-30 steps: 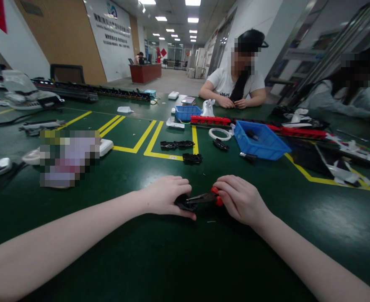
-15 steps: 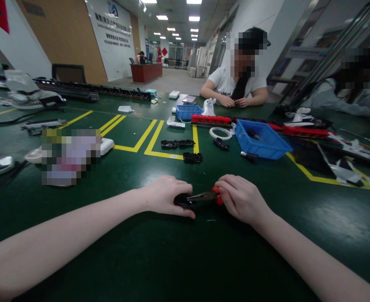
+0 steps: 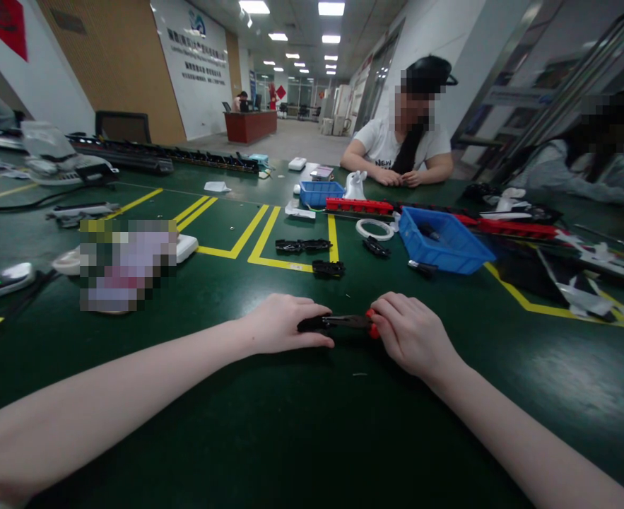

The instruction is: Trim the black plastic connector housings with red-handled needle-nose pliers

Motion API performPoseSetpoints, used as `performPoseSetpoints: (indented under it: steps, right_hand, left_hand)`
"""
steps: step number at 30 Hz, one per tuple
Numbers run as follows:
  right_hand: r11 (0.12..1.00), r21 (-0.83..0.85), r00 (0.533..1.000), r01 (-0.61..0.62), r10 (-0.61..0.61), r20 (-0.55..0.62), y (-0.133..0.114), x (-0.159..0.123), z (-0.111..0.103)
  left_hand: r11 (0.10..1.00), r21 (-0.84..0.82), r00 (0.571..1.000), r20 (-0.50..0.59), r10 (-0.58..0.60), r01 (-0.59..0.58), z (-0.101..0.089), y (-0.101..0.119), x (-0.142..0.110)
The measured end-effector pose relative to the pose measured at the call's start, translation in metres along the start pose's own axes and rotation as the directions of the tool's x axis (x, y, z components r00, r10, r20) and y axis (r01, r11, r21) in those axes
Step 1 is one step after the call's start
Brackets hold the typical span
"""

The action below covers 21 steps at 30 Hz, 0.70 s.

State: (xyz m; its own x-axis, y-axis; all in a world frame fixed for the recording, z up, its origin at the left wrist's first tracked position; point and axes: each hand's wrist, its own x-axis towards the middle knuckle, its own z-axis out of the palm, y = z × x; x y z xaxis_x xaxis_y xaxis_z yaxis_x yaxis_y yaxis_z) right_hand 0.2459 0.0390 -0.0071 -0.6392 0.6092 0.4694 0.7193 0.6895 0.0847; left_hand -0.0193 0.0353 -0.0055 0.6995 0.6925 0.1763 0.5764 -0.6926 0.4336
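Black part (image 3: 310, 324): in the left hand, low over the green table (image 3: 312, 438), in front of the wearer; much of it hidden by fingers, shape hard to read.
Pliers (image 3: 351, 322): red-handled, lying level, long nose pointing left, tips at the part's right end; whether they bite on it, cannot tell.
Left hand (image 3: 285, 323): clamped on the part, fingers over the far side, thumb along the near side.
Right hand (image 3: 408, 329): closed round the red handles; hands apart, pliers bridging the gap.
Dark pieces beyond: one long black piece (image 3: 304, 245) inside yellow tape (image 3: 269, 263); a shorter black piece (image 3: 328, 268) by the tape's near right corner.
Blue bin (image 3: 452, 258): farther right, dark items inside; white ring (image 3: 374, 237) lying to its left.
Across the table: co-worker in a white T-shirt (image 3: 428, 145), hands close together.
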Motion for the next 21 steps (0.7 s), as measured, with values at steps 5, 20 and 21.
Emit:
performPoseSetpoints:
  steps: [5,20,21]
  right_hand:
    - [1.0,-0.027,1.0,0.002,-0.002,-0.009,-0.0001,0.0,0.001]
    - [0.998,-0.06,0.999,-0.033,0.03,-0.042,-0.0011,0.0002,-0.0001]
    - [0.998,-0.054,0.998,-0.037,0.035,-0.043,-0.0011,0.0003,-0.0002]
  left_hand:
    - [0.998,0.042,0.999,-0.032,-0.038,0.039,0.0011,0.0016,-0.0001]
    - [0.997,0.019,0.993,-0.091,-0.079,0.081,-0.001,0.0041,-0.0005]
    - [0.997,0.014,0.992,-0.1,-0.078,0.08,-0.001,0.0041,-0.0007]
